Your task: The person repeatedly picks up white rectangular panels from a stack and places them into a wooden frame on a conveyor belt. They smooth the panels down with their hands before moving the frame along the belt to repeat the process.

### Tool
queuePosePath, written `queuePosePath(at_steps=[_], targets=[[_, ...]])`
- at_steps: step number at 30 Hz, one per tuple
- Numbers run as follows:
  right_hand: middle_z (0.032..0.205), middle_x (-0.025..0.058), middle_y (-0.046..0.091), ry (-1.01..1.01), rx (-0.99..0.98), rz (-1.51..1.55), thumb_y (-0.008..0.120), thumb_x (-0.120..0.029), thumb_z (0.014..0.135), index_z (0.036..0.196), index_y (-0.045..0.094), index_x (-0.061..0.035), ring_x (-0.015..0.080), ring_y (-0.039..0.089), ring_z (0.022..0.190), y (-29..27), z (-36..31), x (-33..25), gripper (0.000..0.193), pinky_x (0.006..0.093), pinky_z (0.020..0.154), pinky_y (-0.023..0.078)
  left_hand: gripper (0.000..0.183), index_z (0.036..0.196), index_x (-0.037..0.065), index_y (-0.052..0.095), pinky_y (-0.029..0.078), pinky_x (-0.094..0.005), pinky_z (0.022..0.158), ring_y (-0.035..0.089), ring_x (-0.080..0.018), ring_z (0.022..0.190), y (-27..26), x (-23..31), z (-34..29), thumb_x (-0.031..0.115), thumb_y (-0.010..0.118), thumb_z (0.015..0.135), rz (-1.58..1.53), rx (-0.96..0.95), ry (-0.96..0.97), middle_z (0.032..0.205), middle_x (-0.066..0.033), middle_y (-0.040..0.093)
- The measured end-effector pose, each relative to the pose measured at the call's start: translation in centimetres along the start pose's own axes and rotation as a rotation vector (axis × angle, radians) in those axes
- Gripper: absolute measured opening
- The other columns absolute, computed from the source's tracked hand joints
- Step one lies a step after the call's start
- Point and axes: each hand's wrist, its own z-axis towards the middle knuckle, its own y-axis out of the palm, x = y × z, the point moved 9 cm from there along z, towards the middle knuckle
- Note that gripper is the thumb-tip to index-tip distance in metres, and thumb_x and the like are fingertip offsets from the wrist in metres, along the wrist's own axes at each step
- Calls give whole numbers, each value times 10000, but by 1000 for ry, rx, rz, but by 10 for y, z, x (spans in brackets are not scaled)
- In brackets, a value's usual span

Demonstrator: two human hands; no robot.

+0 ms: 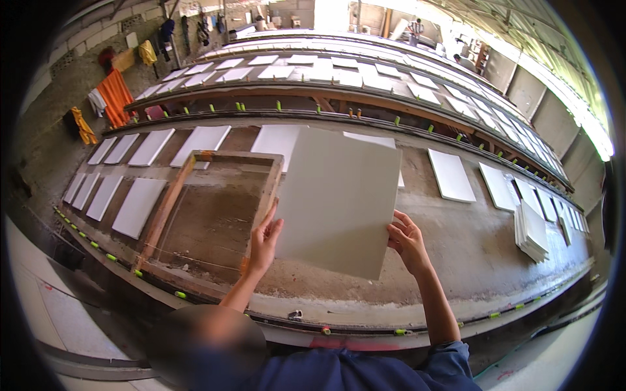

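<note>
A large pale grey-white rectangular sheet [339, 202] is held up over the long table, slightly tilted. My left hand [264, 242] grips its left edge near the lower corner, fingers bent round the edge. On the opposite side my right hand [409, 241] pinches the right edge, with the thumb toward me. Just left of the sheet lies a wooden frame [171, 212] with worn, stained bars; its right bar runs close beside my left hand. Part of a white sheet [274, 140] on the table shows behind the held one, which hides the rest.
White sheets [140, 207] lie in rows on the brown table [450, 260]. A stack of white sheets [531, 231] stands at the right. Green clips [180, 294] line the table's rail. Further tables with sheets [274, 72] extend behind. Orange cloth [114, 98] hangs left; people [415, 29] are far back.
</note>
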Motion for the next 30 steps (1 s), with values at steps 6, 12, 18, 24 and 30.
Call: queuePosePath(at_steps=[6, 12, 18, 24, 30], targets=[[1096, 117, 614, -37, 12, 144, 567, -105, 891, 1293, 393, 5, 146, 629, 926, 15, 20, 14, 451, 269, 770, 541, 475, 1376, 111, 379, 366, -174, 603, 378, -29, 612, -22, 2, 5, 289, 482, 948, 19, -4, 4, 1122, -3, 591], [1027, 109, 643, -62, 48, 155, 557, -68, 889, 1279, 421, 3, 126, 641, 851, 50, 39, 27, 420, 254, 719, 539, 497, 1353, 68, 402, 466, -269, 871, 583, -121, 970, -66, -24, 26, 385, 383, 971, -57, -50, 57, 1114, -77, 618], [1006, 97, 647, -24, 99, 93, 553, -66, 883, 1281, 419, 8, 133, 644, 842, 143, 73, 52, 427, 256, 718, 532, 490, 1213, 36, 545, 463, -308, 896, 580, -158, 1026, -202, -67, 59, 422, 373, 966, -187, 35, -58, 1080, -97, 627], [1004, 75, 642, 93, 22, 97, 540, -64, 883, 1276, 430, 3, 133, 640, 849, 261, 115, 117, 413, 244, 721, 524, 344, 1129, 13, 596, 407, -277, 911, 569, -152, 1045, -362, -125, 68, 263, 424, 968, 30, 157, -22, 1078, -82, 633], [1062, 114, 624, 184, -21, 90, 545, -69, 880, 1301, 398, 26, 172, 633, 922, 324, 127, 179, 456, 286, 794, 520, 198, 1022, 68, 652, 399, -354, 966, 523, -243, 1078, -403, -152, 67, 111, 526, 875, 665, -34, 135, 1063, -65, 629]])
